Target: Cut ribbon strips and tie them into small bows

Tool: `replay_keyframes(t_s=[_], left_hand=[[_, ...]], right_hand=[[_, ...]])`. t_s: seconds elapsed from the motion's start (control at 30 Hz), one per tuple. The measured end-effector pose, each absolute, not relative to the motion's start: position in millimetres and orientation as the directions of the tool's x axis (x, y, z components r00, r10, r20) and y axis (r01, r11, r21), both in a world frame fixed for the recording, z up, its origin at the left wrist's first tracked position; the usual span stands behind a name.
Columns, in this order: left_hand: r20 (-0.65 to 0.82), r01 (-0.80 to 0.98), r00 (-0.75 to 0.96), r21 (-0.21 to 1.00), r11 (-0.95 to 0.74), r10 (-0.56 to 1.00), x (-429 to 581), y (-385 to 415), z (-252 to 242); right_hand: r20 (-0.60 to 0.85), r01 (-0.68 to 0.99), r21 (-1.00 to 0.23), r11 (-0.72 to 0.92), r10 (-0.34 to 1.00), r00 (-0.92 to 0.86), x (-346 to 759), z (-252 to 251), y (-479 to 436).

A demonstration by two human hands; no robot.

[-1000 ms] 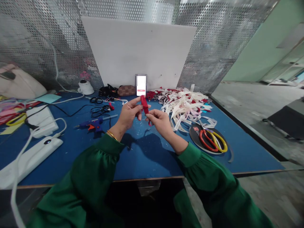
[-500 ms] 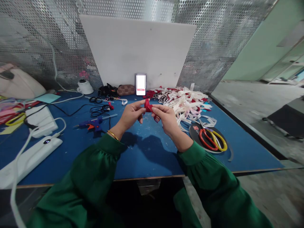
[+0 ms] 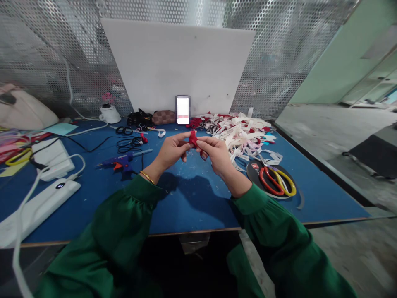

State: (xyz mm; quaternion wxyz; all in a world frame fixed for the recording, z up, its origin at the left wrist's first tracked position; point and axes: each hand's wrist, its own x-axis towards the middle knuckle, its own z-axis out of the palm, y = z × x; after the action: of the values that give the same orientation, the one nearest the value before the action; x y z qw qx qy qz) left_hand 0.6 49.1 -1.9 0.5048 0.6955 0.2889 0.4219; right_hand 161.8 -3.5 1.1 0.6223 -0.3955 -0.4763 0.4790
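Where grip is (= clock ctr): red ribbon [image 3: 192, 139], bunched up small, held above blue counter [image 3: 198, 215].
L hand [image 3: 169, 151]: approx. 8 o'clock of ribbon; narrow, thumb + index pinched on it. Gold bangle [image 3: 147, 176] at wrist.
R hand [image 3: 217, 154]: approx. 4 o'clock; also narrow, thumb + index pinching same ribbon from its side.
Sleeves [image 3: 124, 207]: green, both arms; L in from 7, R in from 5.
Phone [image 3: 182, 109]: btwn 11 & 12, upright, screen lit; text too small to read.
White board [image 3: 176, 62]: 12, standing at rear of counter, directly behind phone; perforated metal panel [image 3: 273, 54] behind it.
Scrap heap [image 3: 238, 128]: 2–3 o'clock; mostly white strips, some red mixed in; near edge partly hidden by R hand.
Scissors [image 3: 278, 183]: approx. 4, well apart from R hand; red + yellow handle loops, 1 pr or 2 can't tell. Lying on black disc [image 3: 253, 174].
Glue gun [image 3: 124, 161]: btwn 8 & 9, near L forearm; blue w/ orange trigger, on its side, nozzle toward 9.
Pouch [image 3: 163, 117]: 10, brown check, just beside phone.
White unit [image 3: 46, 209]: 8, long, w/ small lit display; cable plugged in at upper end.
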Motion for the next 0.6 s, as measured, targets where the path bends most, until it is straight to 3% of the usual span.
replay_keyframes(t_s=[0.17,0.3,0.4,0.47,0.6], left_hand=[[0.306,0.005,0.474,0.937,-0.35,0.826,3,49,-5],[0.31,0.05,0.455,0.927,-0.372,0.835,6,45,-6],[0.321,0.057,0.452,0.921,-0.386,0.832,7,44,-7],[0.321,0.052,0.451,0.922,-0.384,0.833,7,45,-9],[0.313,0.093,0.439,0.917,-0.389,0.842,9,45,-14]], right_hand=[[0.312,-0.119,-0.939,0.322,0.945,0.095,166,0,-1],[0.458,0.173,-0.879,0.444,0.888,0.044,168,-2,-3],[0.532,0.537,-0.696,0.477,0.845,-0.061,168,2,-9],[0.491,0.722,-0.536,0.437,0.858,-0.155,166,7,-15],[0.353,0.895,-0.252,0.368,0.896,-0.269,161,14,-23]])
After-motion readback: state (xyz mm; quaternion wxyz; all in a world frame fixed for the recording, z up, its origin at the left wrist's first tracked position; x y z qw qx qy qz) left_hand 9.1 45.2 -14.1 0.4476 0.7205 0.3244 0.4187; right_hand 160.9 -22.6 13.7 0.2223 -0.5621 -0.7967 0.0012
